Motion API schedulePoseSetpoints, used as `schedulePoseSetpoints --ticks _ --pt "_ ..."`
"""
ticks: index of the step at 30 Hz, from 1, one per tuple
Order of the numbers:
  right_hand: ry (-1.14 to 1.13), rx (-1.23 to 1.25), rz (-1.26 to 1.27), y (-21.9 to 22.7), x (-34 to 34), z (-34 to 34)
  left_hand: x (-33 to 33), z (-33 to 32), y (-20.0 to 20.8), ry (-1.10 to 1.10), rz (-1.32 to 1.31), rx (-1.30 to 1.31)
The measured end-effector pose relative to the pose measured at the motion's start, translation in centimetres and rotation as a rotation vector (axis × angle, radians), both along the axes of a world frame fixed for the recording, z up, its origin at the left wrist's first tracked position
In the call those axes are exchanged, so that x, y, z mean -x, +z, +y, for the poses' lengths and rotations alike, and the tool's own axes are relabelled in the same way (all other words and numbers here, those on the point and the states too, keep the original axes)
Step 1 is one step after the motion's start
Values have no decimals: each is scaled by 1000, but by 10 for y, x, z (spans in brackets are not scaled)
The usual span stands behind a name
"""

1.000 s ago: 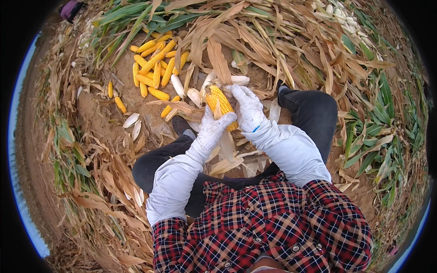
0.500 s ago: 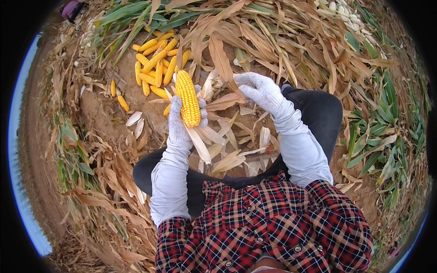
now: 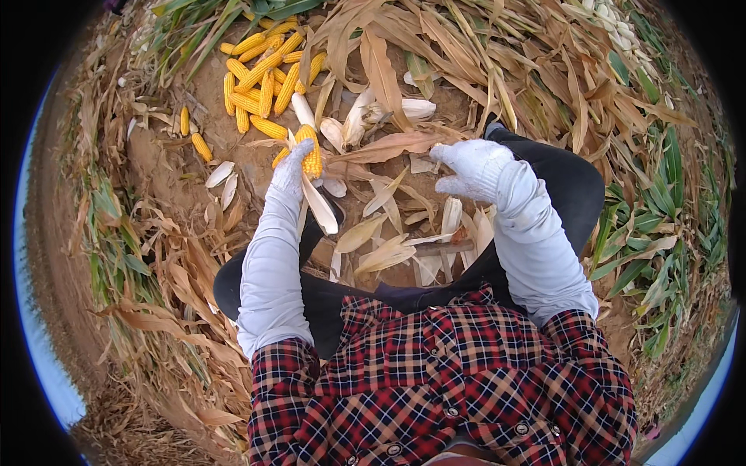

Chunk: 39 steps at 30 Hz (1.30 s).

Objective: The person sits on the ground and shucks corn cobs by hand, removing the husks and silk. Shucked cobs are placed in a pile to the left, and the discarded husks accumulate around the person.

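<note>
A husked yellow corn cob (image 3: 312,160) is gripped in my gloved left hand (image 3: 287,172), tilted away from me. Strips of pale husk (image 3: 319,208) hang from its near end, and part of the cob is hidden by the hand. Just beyond it lies a heap of bare yellow cobs (image 3: 266,87). My right hand (image 3: 480,166), in a white glove too, hovers over the husk litter with thumb and fingers apart and nothing between them. Cobs in pale husks (image 3: 356,122) rest on the ground between and beyond the hands.
Dry brown stalks and leaves (image 3: 435,54) are piled ahead. Green leaves (image 3: 641,225) lie at the right. Loose husk pieces (image 3: 385,255) cover the ground between my legs. Two small cobs (image 3: 201,146) lie left of the heap. Pale ears (image 3: 618,31) show at the far right.
My left hand has turned and lowered the cob, which now tilts away and shows less of its face. My right hand has moved slightly nearer to me, its fingers apart.
</note>
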State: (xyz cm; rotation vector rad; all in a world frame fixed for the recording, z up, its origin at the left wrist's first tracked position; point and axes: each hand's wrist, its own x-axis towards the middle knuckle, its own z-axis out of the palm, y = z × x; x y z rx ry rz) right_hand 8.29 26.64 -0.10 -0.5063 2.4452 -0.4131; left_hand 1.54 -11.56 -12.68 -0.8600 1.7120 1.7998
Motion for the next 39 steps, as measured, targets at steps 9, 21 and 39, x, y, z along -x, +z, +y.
schedulePoseSetpoints --ticks 9,21,39 --pt "-100 -69 191 29 27 49 79 -15 -14 -209 422 545" --pt "-54 68 65 21 35 48 -1 112 -179 -1896 419 1389" --pt "-2 91 77 14 42 32 -172 247 -122 -2200 161 137"
